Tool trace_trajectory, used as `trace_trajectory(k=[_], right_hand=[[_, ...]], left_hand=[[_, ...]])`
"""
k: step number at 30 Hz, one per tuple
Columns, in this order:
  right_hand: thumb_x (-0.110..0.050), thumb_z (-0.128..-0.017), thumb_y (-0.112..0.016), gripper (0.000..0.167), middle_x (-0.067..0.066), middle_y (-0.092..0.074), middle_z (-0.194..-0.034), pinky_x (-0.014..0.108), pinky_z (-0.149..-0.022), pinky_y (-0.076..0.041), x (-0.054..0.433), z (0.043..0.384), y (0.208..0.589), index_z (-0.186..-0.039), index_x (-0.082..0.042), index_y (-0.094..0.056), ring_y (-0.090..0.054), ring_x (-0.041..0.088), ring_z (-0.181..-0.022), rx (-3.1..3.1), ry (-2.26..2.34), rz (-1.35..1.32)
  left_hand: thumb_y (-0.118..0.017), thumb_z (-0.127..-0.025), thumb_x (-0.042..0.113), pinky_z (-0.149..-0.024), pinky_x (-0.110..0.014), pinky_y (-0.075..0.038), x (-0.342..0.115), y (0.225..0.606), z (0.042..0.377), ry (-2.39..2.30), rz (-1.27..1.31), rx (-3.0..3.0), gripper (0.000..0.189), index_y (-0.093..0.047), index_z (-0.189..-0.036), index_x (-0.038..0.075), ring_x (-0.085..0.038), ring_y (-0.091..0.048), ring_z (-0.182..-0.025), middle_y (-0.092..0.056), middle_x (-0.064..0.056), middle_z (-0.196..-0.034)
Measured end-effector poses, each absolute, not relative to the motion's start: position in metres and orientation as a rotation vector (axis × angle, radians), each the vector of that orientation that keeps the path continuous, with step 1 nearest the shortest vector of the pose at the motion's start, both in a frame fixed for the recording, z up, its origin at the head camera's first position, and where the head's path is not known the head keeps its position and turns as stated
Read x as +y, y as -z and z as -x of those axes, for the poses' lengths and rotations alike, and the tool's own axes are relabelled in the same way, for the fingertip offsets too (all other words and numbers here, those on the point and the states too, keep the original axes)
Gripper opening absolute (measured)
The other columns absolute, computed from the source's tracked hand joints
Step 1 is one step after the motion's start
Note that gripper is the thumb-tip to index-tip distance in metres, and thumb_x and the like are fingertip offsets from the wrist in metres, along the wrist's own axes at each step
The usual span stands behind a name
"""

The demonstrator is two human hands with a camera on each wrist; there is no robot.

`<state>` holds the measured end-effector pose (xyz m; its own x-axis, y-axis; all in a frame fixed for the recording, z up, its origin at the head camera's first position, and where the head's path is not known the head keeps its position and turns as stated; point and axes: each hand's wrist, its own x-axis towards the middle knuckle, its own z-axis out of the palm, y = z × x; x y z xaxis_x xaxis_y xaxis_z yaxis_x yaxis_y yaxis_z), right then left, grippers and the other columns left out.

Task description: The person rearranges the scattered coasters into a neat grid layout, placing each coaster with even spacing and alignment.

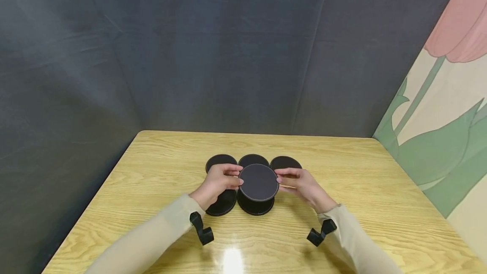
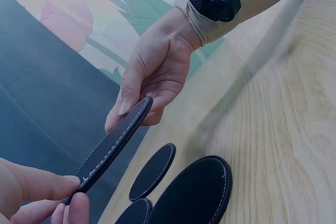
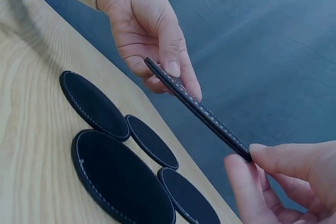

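Both hands pinch one round black coaster (image 1: pixel 259 182) with light edge stitching, raised above the table. My left hand (image 1: pixel 219 182) grips its left edge between thumb and fingers, and my right hand (image 1: pixel 302 184) grips the opposite edge the same way. From the wrist views the coaster appears nearly edge-on, tilted in the air. Beneath and behind it, matching coasters lie flat: a back row with a left one (image 1: pixel 221 161), a middle one (image 1: pixel 253 160) and a right one (image 1: pixel 286 162), then a front left one (image 1: pixel 221 203) and a front middle one (image 1: pixel 255 207). The raised coaster partly covers the middle ones.
The wooden table (image 1: pixel 160 155) extends around the coasters on every side. A dark curtain (image 1: pixel 228 54) hangs behind and to the left of it. A wall with painted tulips (image 1: pixel 449 138) borders the right side. Small black cameras (image 1: pixel 201 228) are strapped to both wrists.
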<state>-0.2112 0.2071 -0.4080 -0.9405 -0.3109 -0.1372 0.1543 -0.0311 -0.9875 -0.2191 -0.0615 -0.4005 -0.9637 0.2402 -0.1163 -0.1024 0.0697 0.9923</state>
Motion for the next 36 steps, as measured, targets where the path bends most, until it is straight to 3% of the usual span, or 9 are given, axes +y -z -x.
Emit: trace_trajectory(k=[14,36], right_hand=[[0.001,-0.089,-0.065,0.05,-0.002,-0.066,-0.106,0.027,-0.085,-0.058,0.232,0.2,0.41,-0.133,0.016,-0.046,-0.067,0.008,-0.092,1.992,2.023,0.102],[0.001,-0.09,-0.065,0.05,-0.001,-0.064,-0.106,0.025,-0.084,-0.058,0.264,0.192,0.421,-0.134,0.016,-0.046,-0.067,0.007,-0.091,2.063,1.972,0.051]], left_hand=[[-0.071,-0.08,-0.007,-0.067,-0.027,-0.06,-0.032,0.408,0.223,-1.975,-0.194,2.086,0.04,-0.065,-0.12,-0.005,-0.012,-0.062,-0.072,-0.059,-0.014,-0.099],[-0.071,-0.076,-0.012,-0.062,-0.024,-0.059,0.002,0.423,0.223,-1.987,-0.236,2.093,0.039,-0.067,-0.115,-0.007,-0.01,-0.06,-0.065,-0.06,-0.014,-0.094]])
